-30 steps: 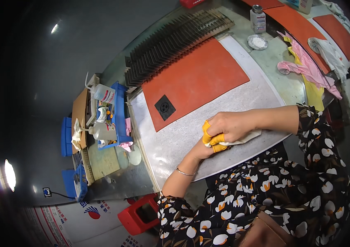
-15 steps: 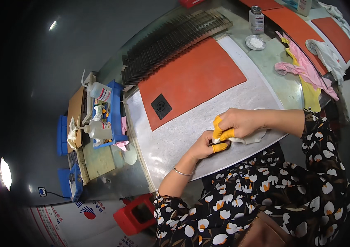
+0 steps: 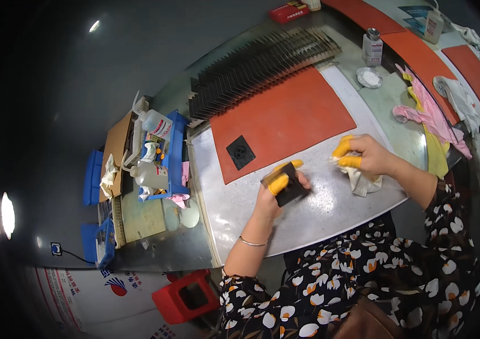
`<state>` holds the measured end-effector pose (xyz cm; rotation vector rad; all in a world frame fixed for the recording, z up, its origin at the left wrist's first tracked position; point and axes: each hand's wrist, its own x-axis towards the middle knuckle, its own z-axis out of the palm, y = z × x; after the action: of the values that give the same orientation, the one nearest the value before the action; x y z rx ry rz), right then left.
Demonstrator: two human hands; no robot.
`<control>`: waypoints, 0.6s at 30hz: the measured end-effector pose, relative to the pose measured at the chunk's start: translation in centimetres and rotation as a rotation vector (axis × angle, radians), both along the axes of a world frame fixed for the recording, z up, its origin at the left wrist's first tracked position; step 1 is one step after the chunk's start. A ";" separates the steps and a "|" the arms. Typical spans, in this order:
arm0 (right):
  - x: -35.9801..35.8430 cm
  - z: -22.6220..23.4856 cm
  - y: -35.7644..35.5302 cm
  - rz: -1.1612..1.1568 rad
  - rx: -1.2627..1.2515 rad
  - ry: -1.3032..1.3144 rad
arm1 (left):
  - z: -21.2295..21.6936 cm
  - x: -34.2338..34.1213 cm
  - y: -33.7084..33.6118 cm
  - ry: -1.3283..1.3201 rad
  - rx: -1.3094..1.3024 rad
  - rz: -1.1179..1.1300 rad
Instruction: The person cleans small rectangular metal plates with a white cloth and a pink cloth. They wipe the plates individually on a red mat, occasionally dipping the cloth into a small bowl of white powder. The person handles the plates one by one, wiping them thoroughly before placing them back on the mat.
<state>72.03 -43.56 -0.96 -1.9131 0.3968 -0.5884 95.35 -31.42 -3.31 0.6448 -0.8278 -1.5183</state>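
A small square black plate (image 3: 293, 192) is gripped by its edges in my left hand (image 3: 273, 195), tilted above the white sheet (image 3: 240, 217). Yellow covers sit on some fingertips of both hands. To the right, my right hand (image 3: 371, 155) pinches a crumpled white cloth (image 3: 362, 183), apart from the plate. A similar black plate with round holes (image 3: 240, 152) lies on the orange-red mat (image 3: 285, 121), at its near left corner. Behind the mat, a long rack (image 3: 262, 70) holds several thin dark plates standing in a row.
Left stands a blue tray (image 3: 178, 141) with a squeeze bottle (image 3: 154, 123) and another bottle (image 3: 150, 174). At right are a capped bottle (image 3: 372, 48), a dish of white material (image 3: 369, 78) and pink and yellow cloths (image 3: 429, 121). A red stool (image 3: 186, 296) stands below the table edge.
My hands, together half a second ago, have drawn apart. The right moved up and right with the cloth; the left now shows the plate's dark face. The view has shifted slightly.
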 end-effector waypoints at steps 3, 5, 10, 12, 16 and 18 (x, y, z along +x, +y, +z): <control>-1.6 -1.3 -1.2 -0.174 0.421 -0.098 | 0.2 2.6 -3.3 -0.200 0.224 0.228; -1.3 -2.8 -1.3 -0.171 0.445 -0.053 | 0.0 4.6 -5.3 -0.204 0.361 0.368; -1.9 -4.1 -1.7 -0.139 0.404 0.080 | -3.0 9.7 -10.2 -0.313 0.355 0.573; -2.7 -4.6 -2.5 -0.146 0.360 0.111 | -2.1 8.4 -10.8 -0.489 0.311 0.641; -3.5 -5.5 -3.8 -0.096 0.331 0.107 | -1.6 8.4 -11.2 -1.603 -0.179 1.043; -3.8 -7.3 -4.4 -0.077 0.355 0.039 | 1.4 8.2 -13.1 -1.603 -0.309 0.955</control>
<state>68.22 -47.95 -8.27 -1.5763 0.5630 -0.4940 103.56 -44.55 -1.94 1.7104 -1.5016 0.2566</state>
